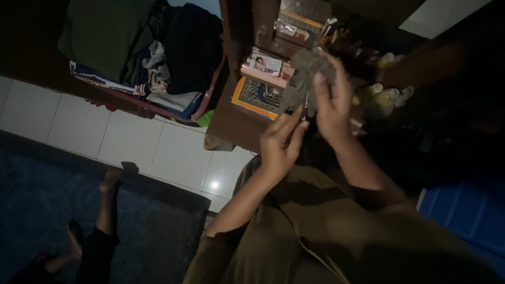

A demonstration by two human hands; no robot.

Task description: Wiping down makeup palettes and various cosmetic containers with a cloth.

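My right hand [332, 102] grips a crumpled grey-brown piece of cloth [307, 71], held up in front of a dark wooden cabinet. My left hand [281, 142] sits just below it, fingers pinching the cloth's lower edge near a thin dangling bit. Both arms rise from an olive-brown garment [326, 231] that I wear.
The wooden cabinet [231, 118] holds books [259, 94], a small box and several bottles [386, 94]. Folded clothes [158, 52] are stacked on a shelf at left. White floor tiles [131, 137] meet a dark blue carpet [47, 200], where another person's legs [100, 221] lie.
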